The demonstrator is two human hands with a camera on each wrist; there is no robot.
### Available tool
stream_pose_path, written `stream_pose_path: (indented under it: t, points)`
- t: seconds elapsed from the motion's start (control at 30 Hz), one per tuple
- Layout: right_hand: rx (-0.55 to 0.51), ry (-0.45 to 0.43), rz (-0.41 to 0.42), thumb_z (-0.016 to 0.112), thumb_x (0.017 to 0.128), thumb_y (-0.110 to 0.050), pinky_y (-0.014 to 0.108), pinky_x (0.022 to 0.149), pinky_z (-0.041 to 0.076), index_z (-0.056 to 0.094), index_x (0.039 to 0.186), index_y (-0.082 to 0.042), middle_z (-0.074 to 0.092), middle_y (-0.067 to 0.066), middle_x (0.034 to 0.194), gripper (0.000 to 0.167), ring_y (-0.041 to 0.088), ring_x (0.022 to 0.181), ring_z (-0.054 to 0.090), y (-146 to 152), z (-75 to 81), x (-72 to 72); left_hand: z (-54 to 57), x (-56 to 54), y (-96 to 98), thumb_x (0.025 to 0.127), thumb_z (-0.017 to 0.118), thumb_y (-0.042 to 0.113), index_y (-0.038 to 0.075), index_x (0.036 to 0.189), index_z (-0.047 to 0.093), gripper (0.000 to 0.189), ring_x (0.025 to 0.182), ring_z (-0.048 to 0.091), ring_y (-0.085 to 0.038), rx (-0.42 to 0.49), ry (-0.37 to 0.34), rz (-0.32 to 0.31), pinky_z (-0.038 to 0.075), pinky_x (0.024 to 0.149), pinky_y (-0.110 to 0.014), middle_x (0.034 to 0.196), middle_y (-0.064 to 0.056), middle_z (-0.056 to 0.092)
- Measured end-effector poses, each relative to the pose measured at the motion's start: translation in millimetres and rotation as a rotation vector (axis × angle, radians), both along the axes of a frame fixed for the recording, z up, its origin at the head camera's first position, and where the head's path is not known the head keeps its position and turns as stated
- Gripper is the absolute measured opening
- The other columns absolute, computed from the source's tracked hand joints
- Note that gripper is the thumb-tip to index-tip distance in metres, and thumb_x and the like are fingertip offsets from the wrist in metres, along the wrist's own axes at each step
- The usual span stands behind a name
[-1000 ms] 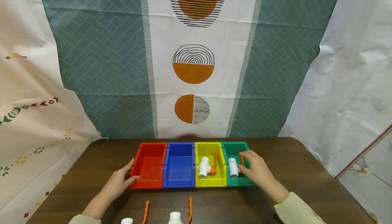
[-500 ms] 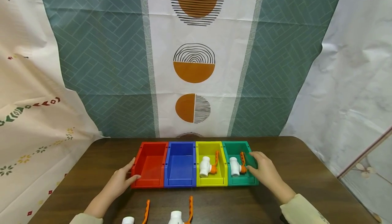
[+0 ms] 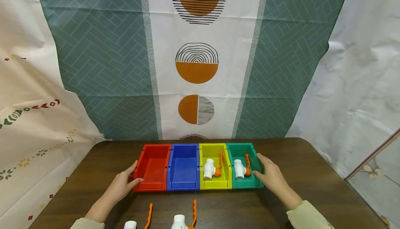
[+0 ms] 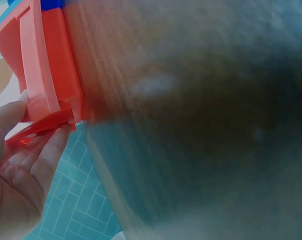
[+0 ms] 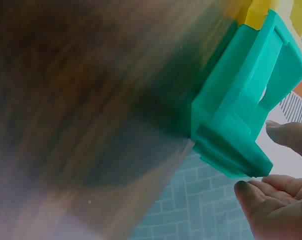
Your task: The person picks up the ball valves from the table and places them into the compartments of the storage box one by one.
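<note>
A person's left hand (image 3: pixel 120 187) pinches the outer side wall of a red bin (image 3: pixel 155 166), thumb over the rim and fingers along the outside, while the right hand (image 3: pixel 274 177) stands half open at the outer side of a green bin (image 3: pixel 247 184), its thumb parted from its fingers and nothing held between them; whether its fingertips touch the wall cannot be told. The two bins close the ends of a row set side by side on a dark wooden table (image 3: pixel 300 173), with a blue bin (image 3: pixel 183 171) next to the red one and a yellow bin (image 3: pixel 215 185) next to the green. Inside the yellow bin lies a white valve (image 3: pixel 208 170), its orange lever (image 3: pixel 221 160) pointing toward the far wall. A second white valve (image 3: pixel 239 170) lies in the green bin, just beside the right thumb, its orange handle (image 3: pixel 247 160) also toward the far side. Two more white valves (image 3: pixel 179 222) with orange levers sit on the table in front of the row, partly cut off by the lower edge of the head view. Behind hangs a patterned cloth (image 3: pixel 106 55) in green and white.
</note>
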State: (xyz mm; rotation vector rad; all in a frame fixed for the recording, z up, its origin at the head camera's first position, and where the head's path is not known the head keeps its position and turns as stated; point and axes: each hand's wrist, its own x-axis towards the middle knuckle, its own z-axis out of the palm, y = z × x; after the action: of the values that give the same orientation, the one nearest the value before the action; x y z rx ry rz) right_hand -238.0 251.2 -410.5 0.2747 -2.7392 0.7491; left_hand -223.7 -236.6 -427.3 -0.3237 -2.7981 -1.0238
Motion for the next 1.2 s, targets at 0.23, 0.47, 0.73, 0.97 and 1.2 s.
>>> stream_pose_path:
  t: [0.23,0.47,0.73,0.97,1.2]
  points:
    - [-0.062,-0.105,-0.003,0.072,0.081,-0.009,0.057,0.094,0.045,0.037,0.139,0.011,0.047,0.033,0.134,0.071,0.047,0.118,0.051,5,-3.5,1.2,0.4,-0.3,0.9,0.081,0.074,0.013,-0.019,0.136,0.034,0.075,0.094,0.066,-0.037,-0.001,0.009,0.011,0.056,0.078,-0.043,0.113,-0.030,0.062]
    - [-0.160,-0.144,0.018,0.069,0.085,-0.008,0.055,0.092,0.048,0.037,0.141,0.008,0.047,0.032,0.135,0.066,0.044,0.116,0.054,9,-8.7,-0.3,0.6,-0.2,0.4,0.081,0.073,0.010,-0.018,0.137,0.034,0.074,0.096,0.065,-0.038,-0.010,0.010,0.019,0.056,0.078,-0.043,0.115,-0.032,0.060]
    - [-0.257,-0.170,0.022,0.062,0.088,-0.002,0.053,0.094,0.048,0.034,0.142,0.008,0.041,0.033,0.139,0.062,0.046,0.120,0.050,13,-13.9,-3.5,0.0,-0.2,2.0,0.082,0.072,0.009,-0.018,0.137,0.033,0.073,0.094,0.066,-0.039,0.004,0.008,0.011,0.057,0.075,-0.041,0.116,-0.033,0.060]
    - [-0.276,-0.203,0.022,0.060,0.090,-0.002,0.054,0.096,0.046,0.032,0.144,0.007,0.039,0.032,0.141,0.062,0.046,0.125,0.046,13,-12.3,-3.9,-1.1,-0.5,2.3,0.081,0.073,0.011,-0.019,0.136,0.034,0.074,0.093,0.066,-0.039,0.012,0.028,0.007,0.057,0.075,-0.043,0.116,-0.034,0.059]
    - [-0.265,-0.206,0.020,0.059,0.090,-0.002,0.055,0.097,0.045,0.031,0.145,0.006,0.038,0.031,0.142,0.062,0.046,0.127,0.043,13,-12.1,-3.4,1.0,0.0,2.9,0.082,0.072,0.010,-0.019,0.137,0.032,0.074,0.095,0.066,-0.040,0.003,0.019,-0.001,0.057,0.074,-0.041,0.118,-0.035,0.058]
